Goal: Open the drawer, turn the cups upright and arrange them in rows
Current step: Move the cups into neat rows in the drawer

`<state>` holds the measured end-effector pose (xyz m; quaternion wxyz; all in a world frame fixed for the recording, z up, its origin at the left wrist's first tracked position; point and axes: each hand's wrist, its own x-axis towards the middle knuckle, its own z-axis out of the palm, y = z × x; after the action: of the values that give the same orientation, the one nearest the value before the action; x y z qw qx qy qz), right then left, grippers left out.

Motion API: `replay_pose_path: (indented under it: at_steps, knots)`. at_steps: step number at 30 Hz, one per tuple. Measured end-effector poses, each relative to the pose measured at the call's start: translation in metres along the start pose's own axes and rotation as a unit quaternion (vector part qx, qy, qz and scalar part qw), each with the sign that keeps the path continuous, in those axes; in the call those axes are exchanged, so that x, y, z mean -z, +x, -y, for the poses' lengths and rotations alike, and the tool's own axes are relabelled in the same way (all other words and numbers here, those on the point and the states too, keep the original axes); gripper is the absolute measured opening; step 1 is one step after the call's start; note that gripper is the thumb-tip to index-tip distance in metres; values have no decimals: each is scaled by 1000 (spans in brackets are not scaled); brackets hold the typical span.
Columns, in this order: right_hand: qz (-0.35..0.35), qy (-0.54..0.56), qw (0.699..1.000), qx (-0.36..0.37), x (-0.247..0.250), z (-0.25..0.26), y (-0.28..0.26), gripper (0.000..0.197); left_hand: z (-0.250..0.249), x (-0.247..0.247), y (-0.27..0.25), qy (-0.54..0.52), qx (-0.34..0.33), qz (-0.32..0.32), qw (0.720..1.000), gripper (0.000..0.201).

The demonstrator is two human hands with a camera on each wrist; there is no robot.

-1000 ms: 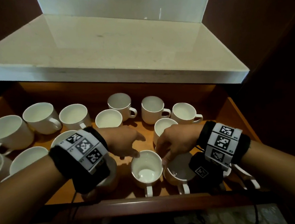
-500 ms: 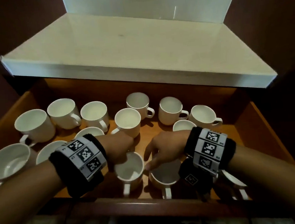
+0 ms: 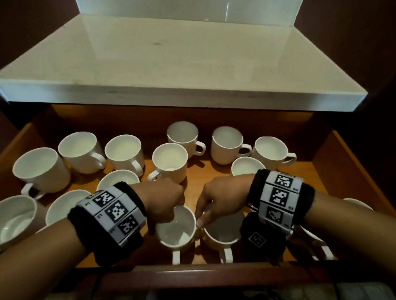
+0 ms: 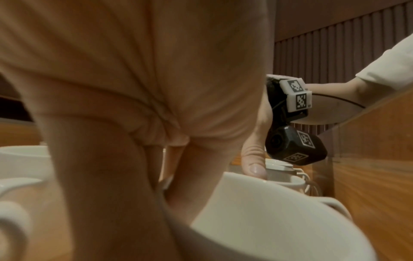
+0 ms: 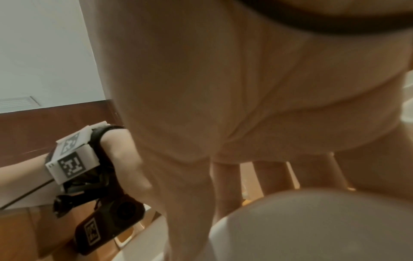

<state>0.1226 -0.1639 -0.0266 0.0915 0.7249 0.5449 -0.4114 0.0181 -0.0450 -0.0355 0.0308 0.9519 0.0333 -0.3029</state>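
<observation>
The open wooden drawer (image 3: pixel 349 161) is crowded with upright white glazed cups; bare floor shows only between the hands. Two front-row cups stand just inside the front rail (image 3: pixel 202 271), handles toward it. The left hand (image 3: pixel 159 200) grips the left cup (image 3: pixel 176 232) by its rim, fingers curled inside. The right hand (image 3: pixel 222 198) pinches the right cup's (image 3: pixel 222 232) rim, thumb (image 4: pixel 254 164) outside. Since a second ago both cups sit nearer together, rims almost touching. A smooth pale surface (image 3: pixel 161 58) overhangs the back row.
</observation>
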Motion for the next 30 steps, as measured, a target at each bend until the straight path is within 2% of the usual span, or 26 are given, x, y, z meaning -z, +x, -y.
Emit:
replay_pose_path:
  at_steps: [11,19,22,26,28,30]
  knots:
    - [18,1,1000,-24,2,-2,5,49,-4,3,4,-14,-12,10,1000,35]
    - [31,-4,999,-20,3,-2,6,45,-4,3,4,-15,-16,16,1000,31]
    - [46,-13,999,-18,5,-1,5,45,-2,5,2,-33,-20,38,999,32]
    - [52,-9,998,-26,13,1,2,50,13,16,-4,-105,-18,61,992,45]
    - [13,9,1000,-26,24,3,1,51,33,26,-9,-147,-11,21,989,44]
    - [-52,31,998,-20,35,7,2,46,57,36,-14,-171,13,-51,984,38]
